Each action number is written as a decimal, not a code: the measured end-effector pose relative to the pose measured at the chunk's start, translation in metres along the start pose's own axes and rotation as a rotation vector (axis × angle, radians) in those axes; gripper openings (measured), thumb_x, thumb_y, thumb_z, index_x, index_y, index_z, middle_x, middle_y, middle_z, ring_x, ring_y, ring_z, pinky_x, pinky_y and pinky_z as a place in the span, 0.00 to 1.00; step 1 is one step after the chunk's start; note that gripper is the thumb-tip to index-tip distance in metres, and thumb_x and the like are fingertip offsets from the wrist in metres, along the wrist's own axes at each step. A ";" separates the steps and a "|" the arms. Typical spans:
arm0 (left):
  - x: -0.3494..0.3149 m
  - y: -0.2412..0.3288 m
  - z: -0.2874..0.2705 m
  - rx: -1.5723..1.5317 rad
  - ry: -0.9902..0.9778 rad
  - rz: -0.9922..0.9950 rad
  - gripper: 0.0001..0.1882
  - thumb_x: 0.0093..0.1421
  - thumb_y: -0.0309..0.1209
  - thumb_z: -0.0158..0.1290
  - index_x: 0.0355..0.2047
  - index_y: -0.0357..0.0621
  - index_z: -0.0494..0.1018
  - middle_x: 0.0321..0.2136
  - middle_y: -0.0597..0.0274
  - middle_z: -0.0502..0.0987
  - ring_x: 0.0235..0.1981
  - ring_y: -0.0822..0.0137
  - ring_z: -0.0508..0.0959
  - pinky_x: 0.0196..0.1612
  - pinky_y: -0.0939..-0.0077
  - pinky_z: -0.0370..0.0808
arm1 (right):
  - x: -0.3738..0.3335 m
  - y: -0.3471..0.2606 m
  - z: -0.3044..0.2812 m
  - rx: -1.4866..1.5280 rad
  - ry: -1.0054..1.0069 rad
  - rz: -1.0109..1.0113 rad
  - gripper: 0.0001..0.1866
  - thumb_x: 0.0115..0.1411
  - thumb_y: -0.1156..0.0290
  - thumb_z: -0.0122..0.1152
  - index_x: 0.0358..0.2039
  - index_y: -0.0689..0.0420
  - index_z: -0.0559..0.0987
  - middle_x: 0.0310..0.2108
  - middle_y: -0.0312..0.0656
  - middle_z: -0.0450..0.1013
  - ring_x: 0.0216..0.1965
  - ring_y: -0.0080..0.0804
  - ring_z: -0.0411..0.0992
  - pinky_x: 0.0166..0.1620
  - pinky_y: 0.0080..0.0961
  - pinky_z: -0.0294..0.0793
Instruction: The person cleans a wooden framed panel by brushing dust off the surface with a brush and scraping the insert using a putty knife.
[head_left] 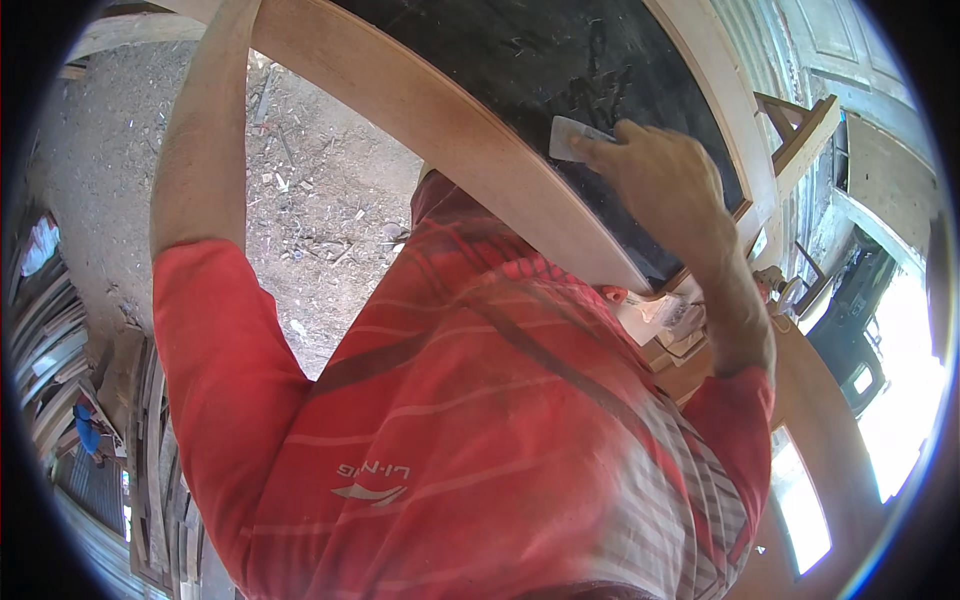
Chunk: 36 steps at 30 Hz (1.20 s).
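Right hand [665, 180]: raised over the dark panel [560, 60], forearm climbing from the red sleeve, fingers curled and pinched on a pale scraper [572, 136].
Scraper: flat against the dark panel, just inside the wooden frame [440, 120]; free end pointing left, long axis roughly level, slightly down toward the fingers.
Left hand: out of view beyond the top edge; bare forearm [205, 130] stretched straight up beside the wooden frame; grip impossible to tell.
Packaging: crumpled clear plastic wrap [665, 310] below the frame's lower corner, by the right forearm.
Ground [320, 210]: dirt with wood chips, left of the frame.
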<state>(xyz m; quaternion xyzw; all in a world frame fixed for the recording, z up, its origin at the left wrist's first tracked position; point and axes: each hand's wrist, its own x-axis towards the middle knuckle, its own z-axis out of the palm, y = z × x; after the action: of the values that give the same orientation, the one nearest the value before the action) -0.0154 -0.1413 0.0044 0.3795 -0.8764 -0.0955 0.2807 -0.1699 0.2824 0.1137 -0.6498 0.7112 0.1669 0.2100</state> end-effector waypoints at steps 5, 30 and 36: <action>-0.001 -0.001 -0.002 0.024 0.020 -0.012 0.20 0.63 0.44 0.59 0.42 0.37 0.78 0.43 0.43 0.79 0.51 0.43 0.77 0.55 0.53 0.73 | 0.020 0.004 -0.005 0.025 -0.002 -0.084 0.16 0.65 0.70 0.55 0.50 0.41 0.84 0.35 0.43 0.77 0.39 0.45 0.81 0.43 0.42 0.80; 0.015 -0.062 0.024 0.141 -0.066 0.048 0.35 0.61 0.61 0.57 0.53 0.42 0.80 0.50 0.45 0.81 0.56 0.46 0.78 0.60 0.56 0.72 | -0.051 -0.036 0.054 0.357 0.171 0.250 0.24 0.61 0.76 0.57 0.58 0.48 0.77 0.34 0.46 0.72 0.38 0.46 0.79 0.40 0.42 0.79; 0.013 -0.039 0.026 0.103 -0.068 0.002 0.36 0.61 0.61 0.56 0.54 0.42 0.79 0.51 0.45 0.81 0.56 0.46 0.78 0.61 0.56 0.72 | -0.049 -0.040 0.051 0.442 0.173 0.299 0.20 0.64 0.73 0.55 0.57 0.47 0.79 0.35 0.48 0.74 0.36 0.49 0.80 0.40 0.43 0.79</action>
<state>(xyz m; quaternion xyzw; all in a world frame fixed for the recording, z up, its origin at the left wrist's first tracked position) -0.0131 -0.1795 -0.0260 0.3892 -0.8895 -0.0629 0.2310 -0.1224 0.3464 0.0969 -0.4880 0.8335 -0.0193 0.2582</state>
